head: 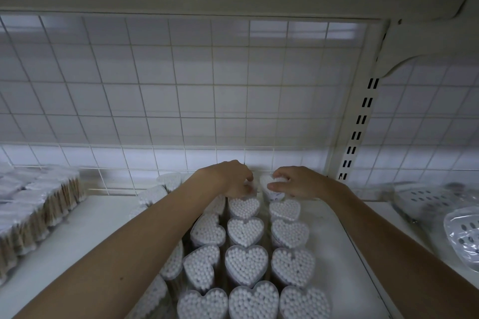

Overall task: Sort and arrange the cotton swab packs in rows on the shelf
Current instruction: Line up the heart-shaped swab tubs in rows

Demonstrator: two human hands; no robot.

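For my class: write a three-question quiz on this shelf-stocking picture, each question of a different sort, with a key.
1. True or false: the heart-shaped packs stand upright in rows running toward the wire grid.
2. Multiple choice: the right hand holds a pack that is (a) at the front edge, (b) at the back of the rows, tilted, (c) on the left pile.
3. Short answer: what lies at the far left of the shelf?

Key
1. True.
2. b; the left hand works beside it at the back, though what it grips is hidden.
3. Wrapped bundles of wooden-stick swabs.
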